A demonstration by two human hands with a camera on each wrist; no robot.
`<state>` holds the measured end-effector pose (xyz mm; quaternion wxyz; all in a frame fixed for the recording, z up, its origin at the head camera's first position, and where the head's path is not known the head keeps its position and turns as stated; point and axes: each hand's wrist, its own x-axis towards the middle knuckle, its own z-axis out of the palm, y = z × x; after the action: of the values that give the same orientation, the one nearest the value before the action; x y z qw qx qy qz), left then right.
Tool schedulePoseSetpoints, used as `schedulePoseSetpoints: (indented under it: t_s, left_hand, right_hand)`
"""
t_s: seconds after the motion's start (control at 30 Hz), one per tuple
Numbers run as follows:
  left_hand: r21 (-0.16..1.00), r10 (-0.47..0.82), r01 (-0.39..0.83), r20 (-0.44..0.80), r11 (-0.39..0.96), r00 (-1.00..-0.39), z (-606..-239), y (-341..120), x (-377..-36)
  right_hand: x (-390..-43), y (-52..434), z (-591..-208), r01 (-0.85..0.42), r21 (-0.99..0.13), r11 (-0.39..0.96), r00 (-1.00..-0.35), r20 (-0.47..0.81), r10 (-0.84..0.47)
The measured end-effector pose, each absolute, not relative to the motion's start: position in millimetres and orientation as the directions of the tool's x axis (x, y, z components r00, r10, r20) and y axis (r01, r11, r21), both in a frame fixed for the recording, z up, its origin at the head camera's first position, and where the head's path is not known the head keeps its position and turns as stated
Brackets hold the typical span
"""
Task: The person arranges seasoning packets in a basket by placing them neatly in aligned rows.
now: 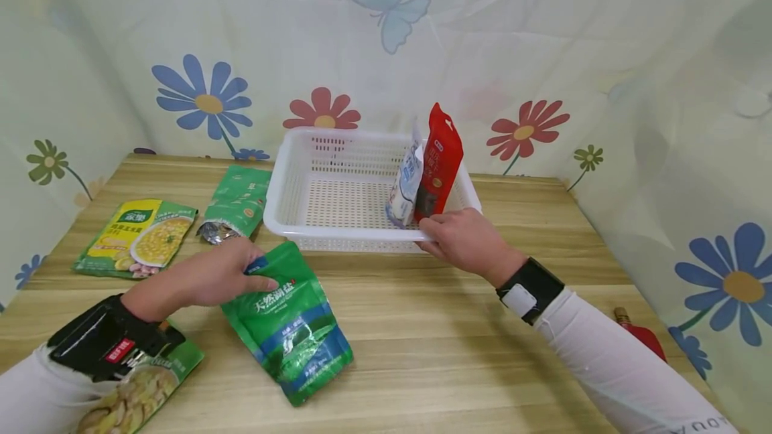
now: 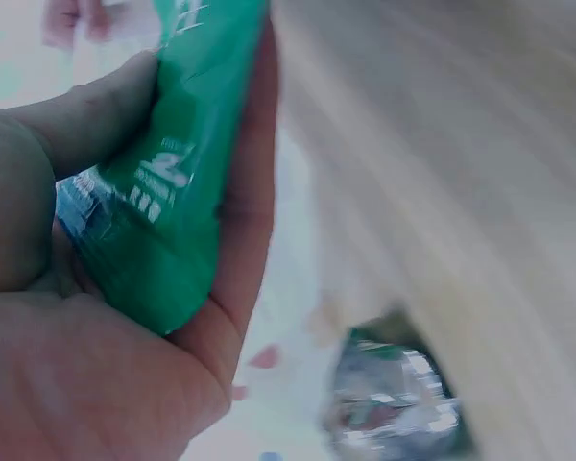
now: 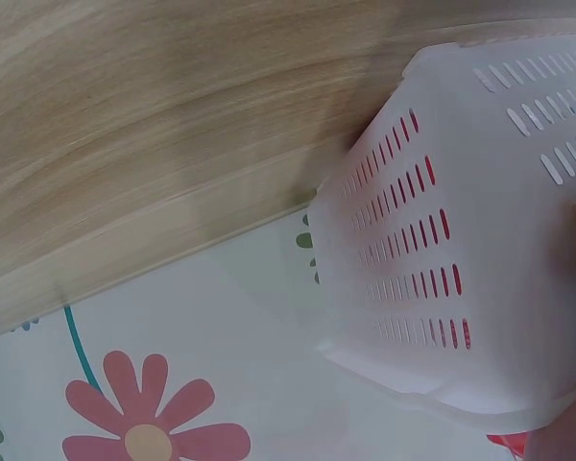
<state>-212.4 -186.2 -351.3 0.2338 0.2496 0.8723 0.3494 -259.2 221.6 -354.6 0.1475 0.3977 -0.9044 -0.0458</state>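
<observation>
- Our left hand (image 1: 223,273) pinches the green lake-salt pouch (image 1: 295,333), in front of the white basket (image 1: 356,232).
- Our right hand (image 1: 467,241) grips the basket's near rim.
- Inside, we see a red pouch (image 1: 440,159).

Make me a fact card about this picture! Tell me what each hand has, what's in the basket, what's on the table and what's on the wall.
Left hand: holds a green-and-blue pouch
Right hand: grips the near rim of the white basket
In basket: red packet, white-and-blue packet
On table: yellow-and-green packet, green packet with silvery end
Partly hidden: mostly green packet by the left wristband
Wall: flowers, one butterfly
</observation>
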Motion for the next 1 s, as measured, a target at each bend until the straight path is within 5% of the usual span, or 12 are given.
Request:
schedulePoseSetpoints:
  t_s: [0.37, 0.6, 0.87, 1.0]
  left_hand:
    - [0.731, 0.62, 0.283, -0.236, 0.621, -0.748, -308.0, -168.1, -190.4]
    - [0.716, 0.676, 0.385, -0.164, 0.582, -0.718, -289.5, -158.3, -177.2]
    - [0.567, 0.748, 0.601, -0.041, 0.564, -0.663, -271.8, -143.9, -168.8]
    - [0.539, 0.742, 0.605, -0.059, 0.587, -0.667, -265.6, -137.8, -166.6]
  right_hand:
    - [-259.7, 221.5, -354.5, -0.707, 0.189, 0.682, -0.642, 0.232, -0.73]
    - [-259.1, 221.4, -353.7, -0.703, 0.192, 0.685, -0.644, 0.235, -0.728]
    - [-258.4, 222.5, -353.3, -0.7, 0.169, 0.694, -0.656, 0.23, -0.719]
    - [-257.9, 221.9, -352.1, -0.702, 0.173, 0.691, -0.653, 0.233, -0.721]
